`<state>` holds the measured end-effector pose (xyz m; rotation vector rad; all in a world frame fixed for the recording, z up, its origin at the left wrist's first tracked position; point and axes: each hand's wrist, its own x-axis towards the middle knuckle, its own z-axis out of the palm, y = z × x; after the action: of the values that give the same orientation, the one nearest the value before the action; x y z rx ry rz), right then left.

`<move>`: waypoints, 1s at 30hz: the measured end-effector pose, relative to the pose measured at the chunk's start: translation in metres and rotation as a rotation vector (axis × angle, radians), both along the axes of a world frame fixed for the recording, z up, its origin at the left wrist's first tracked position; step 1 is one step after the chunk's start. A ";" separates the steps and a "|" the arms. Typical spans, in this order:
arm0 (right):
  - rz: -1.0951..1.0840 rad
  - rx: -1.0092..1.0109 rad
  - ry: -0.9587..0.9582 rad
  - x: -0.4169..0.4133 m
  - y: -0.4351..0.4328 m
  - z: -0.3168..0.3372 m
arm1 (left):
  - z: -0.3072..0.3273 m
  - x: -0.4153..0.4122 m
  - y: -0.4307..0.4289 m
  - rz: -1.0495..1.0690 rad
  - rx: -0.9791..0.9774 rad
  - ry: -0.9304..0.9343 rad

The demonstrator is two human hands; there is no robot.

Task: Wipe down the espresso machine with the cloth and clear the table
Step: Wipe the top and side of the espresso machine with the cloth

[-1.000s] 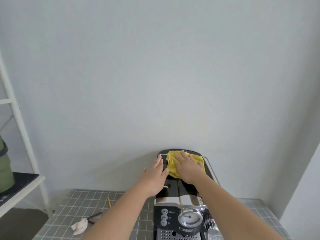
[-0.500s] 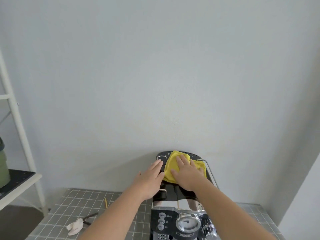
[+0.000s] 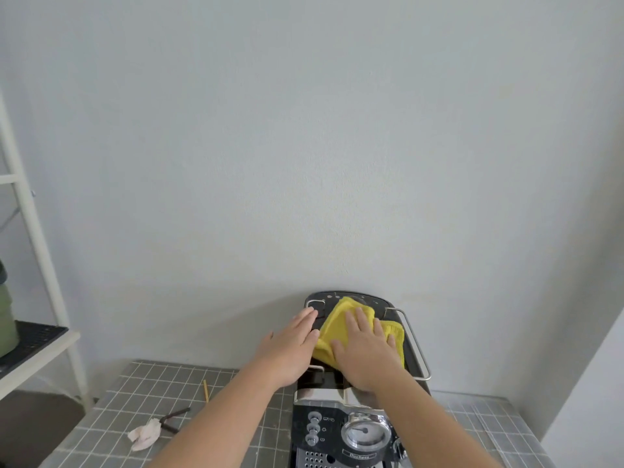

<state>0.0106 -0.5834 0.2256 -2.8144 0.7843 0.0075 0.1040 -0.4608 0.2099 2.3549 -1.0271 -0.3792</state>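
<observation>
While flat right hand (image 3: 366, 352) drags cloth (image 3: 332, 327), now bunched up | flat left hand (image 3: 292, 346) braces espresso machine (image 3: 361, 437) | table (image 3: 152, 393) comes next

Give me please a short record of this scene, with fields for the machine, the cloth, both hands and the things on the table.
Machine: espresso machine, on the tiled table, close to the wall
Cloth: yellow cloth, bunched on the machine's top
Hands: right hand presses flat on the cloth; left hand rests flat on the top beside it
Table items: pencil, crumpled tissue, dark tool, all left of the machine
</observation>
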 end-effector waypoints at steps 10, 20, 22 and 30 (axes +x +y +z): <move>0.230 -0.072 0.100 0.021 -0.016 0.006 | 0.005 -0.008 0.003 0.022 0.010 -0.020; 0.185 -0.041 -0.042 -0.035 0.017 -0.003 | 0.002 -0.006 0.000 0.020 -0.003 -0.013; 0.142 -0.059 0.001 -0.014 0.009 -0.004 | 0.002 -0.007 -0.001 0.020 0.001 -0.011; 0.063 -0.063 0.066 0.061 -0.033 -0.004 | 0.001 -0.010 0.002 0.016 -0.021 -0.017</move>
<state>0.0718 -0.6161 0.2221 -2.9105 0.7224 0.0883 0.0940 -0.4590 0.2111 2.3498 -1.0150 -0.3420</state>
